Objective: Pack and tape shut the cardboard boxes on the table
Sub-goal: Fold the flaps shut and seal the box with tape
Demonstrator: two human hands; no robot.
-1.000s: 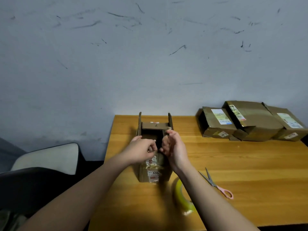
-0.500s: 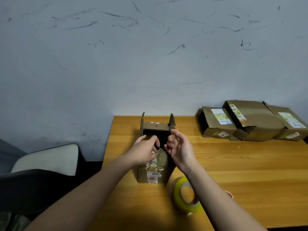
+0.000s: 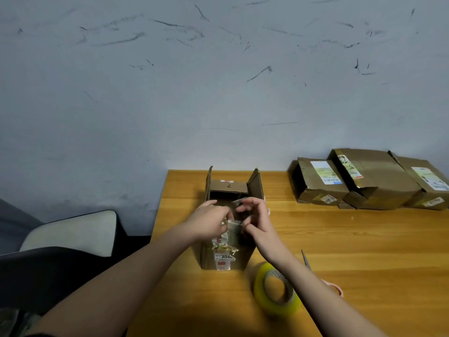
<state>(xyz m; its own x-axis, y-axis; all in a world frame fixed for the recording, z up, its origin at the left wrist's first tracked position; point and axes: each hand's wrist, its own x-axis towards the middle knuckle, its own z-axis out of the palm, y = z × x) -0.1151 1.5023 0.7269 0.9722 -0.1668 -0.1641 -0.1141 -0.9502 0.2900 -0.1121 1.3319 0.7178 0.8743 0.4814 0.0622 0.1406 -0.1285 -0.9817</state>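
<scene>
A person's left hand [image 3: 210,221] and right hand [image 3: 252,218] meet over an open brown cardboard box [image 3: 232,215] standing near the far edge of an orange wooden table [image 3: 352,251]. Half a second earlier the fingers were spread apart above the opening; now both hands have closed in and pinch a small clear-wrapped packet [image 3: 232,231] at the box's near rim. The pair of scissors with pink handles [image 3: 323,276], hidden behind the right forearm before, shows its blades again at 4 o'clock from the box. A printed label on the box's near face reads "300"; other writing is too small to read. A roll of yellow-green packing tape [image 3: 277,289] lies at 5 o'clock, partly crossed by the right forearm. Three closed brown cardboard parcels [image 3: 369,180] with white shipping labels sit together at 2 o'clock against the scuffed grey wall [image 3: 218,81]. A white-cushioned chair [image 3: 70,234] stands at 9 o'clock.
</scene>
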